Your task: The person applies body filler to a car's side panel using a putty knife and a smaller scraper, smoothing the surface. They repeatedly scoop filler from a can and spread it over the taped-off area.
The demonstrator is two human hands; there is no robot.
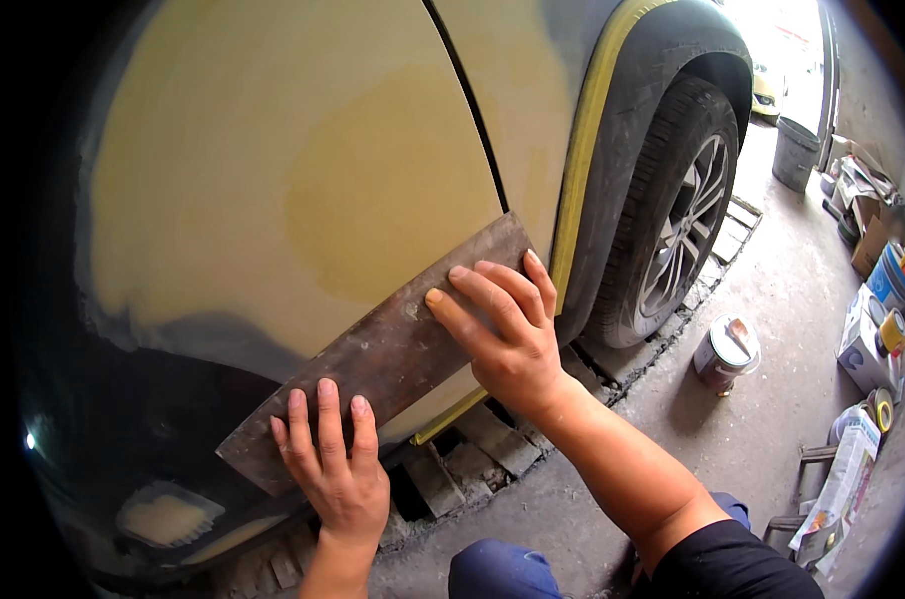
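A long, flat, brown-grey sanding board lies slantwise against the lower side of a car. My left hand holds its lower left part, fingers spread over the face. Toward the upper right end, my right hand presses on it with bent, spread fingers. Both thumbs are largely hidden. Behind the board, the car's side panel carries yellowish filler patches over a pale grey layer, with dark paint at the lower left. The board's upper corner touches the dark panel gap. What lies under the board is hidden.
Yellow masking tape edges the wheel arch beside the wheel. A paint can stands on the concrete floor. Farther back is a dark bucket. Along the right wall lie a blue tub, tape rolls and papers. Broken bricks line the floor below the car.
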